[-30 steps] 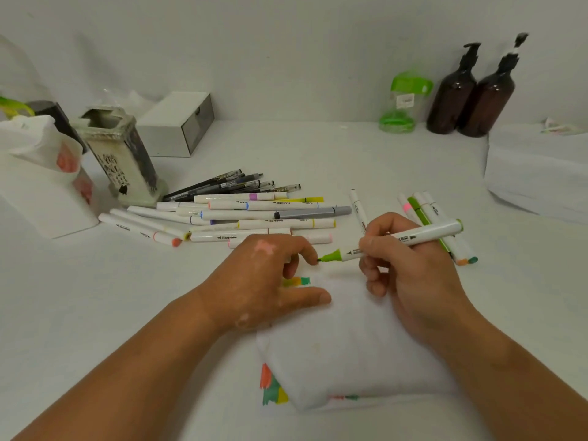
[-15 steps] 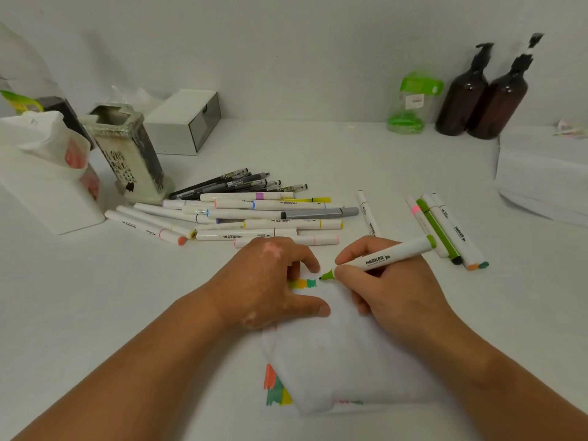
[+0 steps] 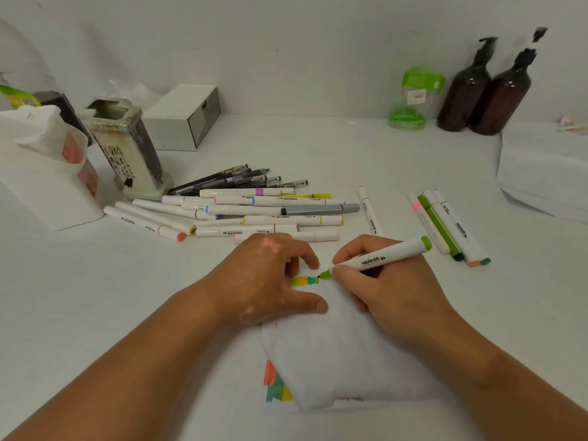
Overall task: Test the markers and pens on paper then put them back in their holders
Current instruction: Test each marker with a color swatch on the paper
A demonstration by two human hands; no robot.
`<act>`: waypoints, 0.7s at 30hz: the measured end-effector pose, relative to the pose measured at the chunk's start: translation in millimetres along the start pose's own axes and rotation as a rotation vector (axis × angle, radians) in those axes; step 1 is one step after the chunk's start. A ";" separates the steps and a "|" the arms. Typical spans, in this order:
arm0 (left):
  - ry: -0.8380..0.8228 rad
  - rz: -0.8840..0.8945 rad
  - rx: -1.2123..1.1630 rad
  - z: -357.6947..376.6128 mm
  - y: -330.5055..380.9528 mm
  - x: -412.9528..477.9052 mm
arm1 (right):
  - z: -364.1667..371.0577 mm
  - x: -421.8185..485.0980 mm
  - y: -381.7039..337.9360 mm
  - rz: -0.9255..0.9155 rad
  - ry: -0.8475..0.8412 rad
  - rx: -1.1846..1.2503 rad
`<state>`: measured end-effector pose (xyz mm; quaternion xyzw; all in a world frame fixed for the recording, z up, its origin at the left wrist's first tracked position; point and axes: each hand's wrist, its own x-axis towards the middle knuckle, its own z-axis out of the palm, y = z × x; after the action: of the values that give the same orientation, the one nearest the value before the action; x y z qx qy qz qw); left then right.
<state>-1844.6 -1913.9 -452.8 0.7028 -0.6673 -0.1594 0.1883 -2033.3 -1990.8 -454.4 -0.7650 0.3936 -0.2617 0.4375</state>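
Green-tipped marker, pinched in the right hand, seems to touch the paper, which the left hand presses down, uncurled and gripping nothing.

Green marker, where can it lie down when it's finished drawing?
Bare table lies left of the left hand, in front of the white holder. More lies between the white box and green container. The marker pile is crowded.
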 end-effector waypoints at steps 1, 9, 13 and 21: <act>0.001 0.000 0.000 0.0 -0.1 0.0 | -0.1 0.2 0.2 0.003 -0.004 0.000; -0.007 -0.006 0.003 0.3 -0.2 0.1 | -0.2 1.4 2.5 0.018 -0.008 -0.017; -0.003 -0.004 0.003 0.4 -0.8 -0.5 | -0.4 2.3 3.3 0.004 0.014 -0.009; -0.008 -0.008 0.003 0.5 -0.8 0.0 | -1.0 2.7 5.0 0.004 0.017 -0.030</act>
<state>-1844.2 -1913.9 -453.7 0.7051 -0.6653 -0.1621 0.1841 -2034.5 -1995.0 -458.2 -0.7683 0.4028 -0.2616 0.4231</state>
